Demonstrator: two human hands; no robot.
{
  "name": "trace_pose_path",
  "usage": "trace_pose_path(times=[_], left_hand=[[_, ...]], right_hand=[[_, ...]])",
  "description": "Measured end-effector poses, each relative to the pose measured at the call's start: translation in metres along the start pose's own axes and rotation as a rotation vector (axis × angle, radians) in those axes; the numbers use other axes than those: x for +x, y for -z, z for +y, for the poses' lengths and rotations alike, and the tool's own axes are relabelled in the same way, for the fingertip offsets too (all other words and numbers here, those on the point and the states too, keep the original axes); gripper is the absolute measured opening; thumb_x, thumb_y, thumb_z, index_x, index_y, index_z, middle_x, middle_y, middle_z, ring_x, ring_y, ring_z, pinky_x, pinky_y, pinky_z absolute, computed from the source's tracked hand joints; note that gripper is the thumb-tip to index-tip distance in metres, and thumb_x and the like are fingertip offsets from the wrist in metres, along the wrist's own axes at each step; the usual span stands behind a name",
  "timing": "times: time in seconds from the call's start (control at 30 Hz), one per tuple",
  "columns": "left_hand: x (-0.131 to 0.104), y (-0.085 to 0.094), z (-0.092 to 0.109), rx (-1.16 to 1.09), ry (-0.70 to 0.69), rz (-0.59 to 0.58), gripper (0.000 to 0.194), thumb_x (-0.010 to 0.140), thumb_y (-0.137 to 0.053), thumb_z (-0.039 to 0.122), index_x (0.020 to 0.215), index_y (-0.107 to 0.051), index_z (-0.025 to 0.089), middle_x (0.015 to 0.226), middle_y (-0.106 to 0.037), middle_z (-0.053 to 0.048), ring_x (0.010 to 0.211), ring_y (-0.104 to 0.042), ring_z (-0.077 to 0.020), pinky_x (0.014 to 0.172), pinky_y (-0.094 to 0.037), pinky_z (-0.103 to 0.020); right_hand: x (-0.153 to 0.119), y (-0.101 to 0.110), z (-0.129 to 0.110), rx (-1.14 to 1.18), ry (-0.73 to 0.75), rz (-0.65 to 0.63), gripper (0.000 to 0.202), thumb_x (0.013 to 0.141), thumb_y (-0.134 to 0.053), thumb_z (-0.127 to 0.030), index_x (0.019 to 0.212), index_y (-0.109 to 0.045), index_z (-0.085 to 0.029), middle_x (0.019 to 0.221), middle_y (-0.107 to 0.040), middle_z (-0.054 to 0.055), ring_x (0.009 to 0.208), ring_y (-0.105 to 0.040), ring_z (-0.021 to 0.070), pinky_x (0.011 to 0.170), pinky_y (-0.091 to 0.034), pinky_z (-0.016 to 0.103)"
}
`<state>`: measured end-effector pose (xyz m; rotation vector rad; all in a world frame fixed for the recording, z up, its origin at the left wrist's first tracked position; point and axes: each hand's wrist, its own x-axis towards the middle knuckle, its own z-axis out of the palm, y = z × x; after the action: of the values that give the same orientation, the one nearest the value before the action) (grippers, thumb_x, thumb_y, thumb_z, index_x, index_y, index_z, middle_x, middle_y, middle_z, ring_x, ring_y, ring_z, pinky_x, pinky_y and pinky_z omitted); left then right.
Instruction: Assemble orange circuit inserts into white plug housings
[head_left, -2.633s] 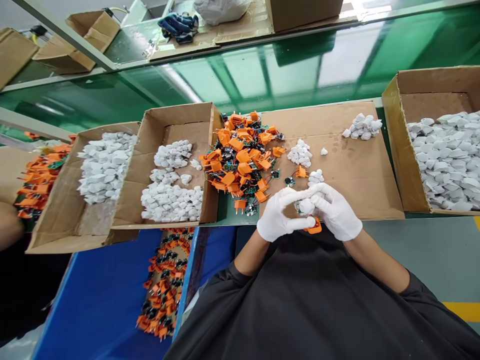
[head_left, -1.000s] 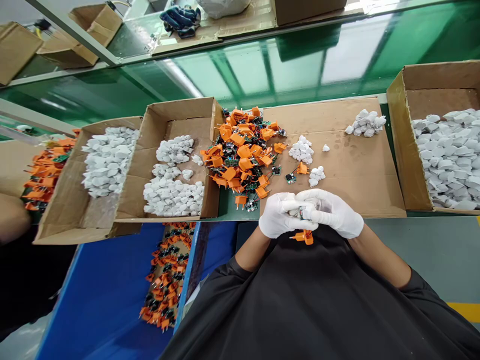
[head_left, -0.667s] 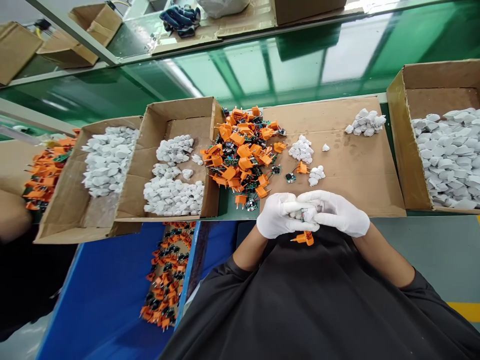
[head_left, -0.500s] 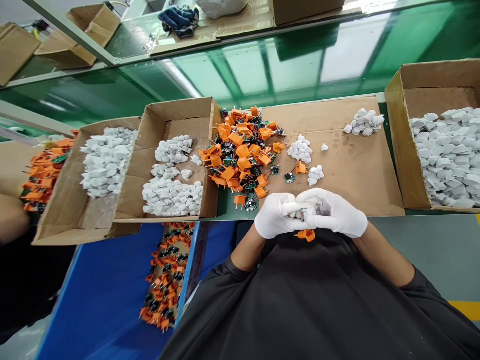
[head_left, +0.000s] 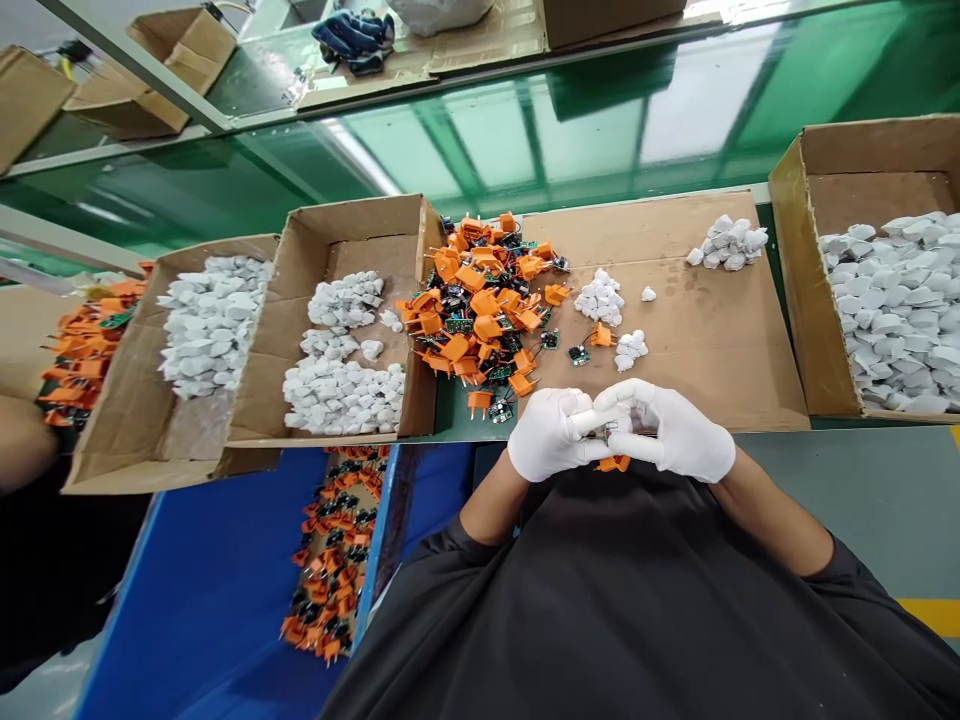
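Head camera view shows a person in a black top at the lower centre of the frame, both hands in white fabric gloves brought together at the cardboard's near edge. The left hand (head_left: 551, 435) and the right hand (head_left: 686, 435) grip, between their fingertips, a small circuit board (head_left: 609, 431) mostly hidden by the gloves; whether white material is pressed on it cannot be told. Just below it, an orange plastic plug housing (head_left: 613, 464) shows beneath the fingers, partly covered.

Beyond the hands, on a flat brown cardboard sheet (head_left: 720, 350), lie a small cluster of white lumps (head_left: 631, 350), another orange plug (head_left: 601, 335) with a green circuit board (head_left: 578, 355) beside it, a larger white cluster (head_left: 599, 298) and one single white lump (head_left: 649, 294). A further white pile (head_left: 727, 243) sits toward the sheet's upper right corner.

At the centre of the frame, a heap of orange plugs and circuit boards (head_left: 486, 310) borders an open brown cardboard box (head_left: 360, 215) holding white lumps. Another cardboard box (head_left: 821, 270), at the right edge, holds many white pieces (head_left: 900, 310).
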<state>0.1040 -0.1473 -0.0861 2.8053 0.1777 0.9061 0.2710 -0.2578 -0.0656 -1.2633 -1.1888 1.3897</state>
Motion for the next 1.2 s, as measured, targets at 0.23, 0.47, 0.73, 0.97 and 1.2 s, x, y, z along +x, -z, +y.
trace_pose_path(times=[0.23, 0.47, 0.73, 0.97, 1.2], left_hand=[[-0.003, -0.002, -0.002, -0.014, -0.033, 0.063, 0.034, 0.088, -0.062, 0.052, 0.107, -0.067, 0.024, 0.063, -0.052, 0.002, 0.058, -0.046, -0.0130, 0.056, -0.029, -0.028], [-0.007, -0.005, 0.000, -0.002, -0.030, 0.184, 0.035, 0.088, -0.062, 0.051, 0.115, -0.066, 0.030, 0.070, -0.056, 0.001, 0.066, -0.053, -0.0134, 0.062, -0.038, -0.027], [-0.010, -0.011, -0.001, -0.132, -0.011, 0.314, 0.021, 0.092, -0.061, 0.037, 0.110, -0.062, 0.027, 0.071, -0.057, 0.003, 0.065, -0.060, -0.0121, 0.062, -0.048, -0.026], [-0.006, -0.003, 0.001, -0.133, -0.074, 0.330, 0.030, 0.087, -0.068, 0.032, 0.114, -0.060, 0.024, 0.071, -0.060, 0.004, 0.062, -0.060, -0.0120, 0.058, -0.050, -0.025], [-0.004, -0.003, 0.004, -0.086, -0.056, 0.358, 0.022, 0.085, -0.070, 0.031, 0.104, -0.060, 0.027, 0.064, -0.051, 0.007, 0.054, -0.051, -0.0093, 0.054, -0.045, -0.024]], right_hand=[[0.000, 0.001, 0.000, 0.058, 0.024, -0.039, 0.029, 0.086, -0.065, -0.024, 0.114, -0.058, -0.018, 0.082, -0.065, 0.000, 0.071, -0.063, 0.0117, 0.067, -0.054, 0.024], [-0.001, 0.001, -0.005, 0.058, 0.081, -0.058, 0.038, 0.084, -0.070, -0.026, 0.120, -0.060, -0.018, 0.097, -0.071, 0.005, 0.080, -0.068, 0.0139, 0.071, -0.057, 0.025], [-0.003, -0.007, -0.006, -0.120, 0.180, 0.142, 0.054, 0.080, -0.075, -0.031, 0.130, -0.058, -0.022, 0.102, -0.073, 0.004, 0.087, -0.069, 0.0175, 0.087, -0.056, 0.033], [-0.003, -0.012, -0.001, 0.163, 0.098, 0.110, 0.040, 0.086, -0.071, -0.035, 0.122, -0.062, -0.021, 0.104, -0.074, 0.006, 0.091, -0.071, 0.0172, 0.083, -0.058, 0.030], [-0.008, -0.003, -0.014, 0.117, 0.090, 0.026, 0.045, 0.095, -0.056, -0.043, 0.134, -0.056, -0.021, 0.117, -0.072, 0.008, 0.106, -0.069, 0.0206, 0.094, -0.055, 0.033]])
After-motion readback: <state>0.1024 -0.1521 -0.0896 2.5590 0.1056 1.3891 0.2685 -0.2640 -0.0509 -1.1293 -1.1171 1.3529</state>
